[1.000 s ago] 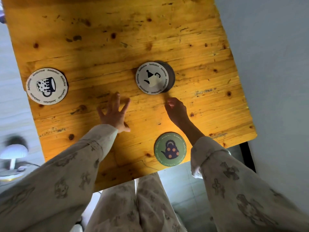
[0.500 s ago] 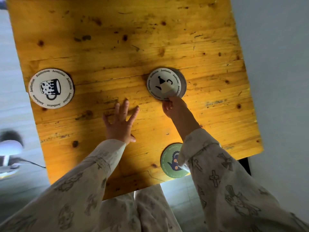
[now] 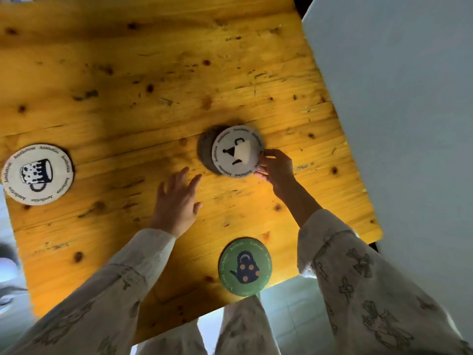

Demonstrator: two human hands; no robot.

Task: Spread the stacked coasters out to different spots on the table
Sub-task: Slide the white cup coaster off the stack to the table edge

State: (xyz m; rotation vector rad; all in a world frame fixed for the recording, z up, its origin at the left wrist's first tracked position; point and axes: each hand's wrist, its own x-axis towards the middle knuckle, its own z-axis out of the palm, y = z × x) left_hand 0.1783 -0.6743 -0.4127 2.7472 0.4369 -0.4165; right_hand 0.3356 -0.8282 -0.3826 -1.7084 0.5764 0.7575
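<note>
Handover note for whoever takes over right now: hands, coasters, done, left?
Right hand: pinching the right edge of the top white coaster, which sits offset on the dark stack mid-table.
Left hand: open, fingers spread over the table, holding nothing.
Done: mug coaster at left edge, green coaster at near edge.
Left: place the top coaster, then the rest of the stack.

Under the white teapot coaster, only a dark crescent of the remaining stack showing, count impossible to tell. Right hand covering that coaster's right rim, fingertips blurred. Wooden table cut off at top and left edges. Mug coaster clipped slightly at left edge.
</note>
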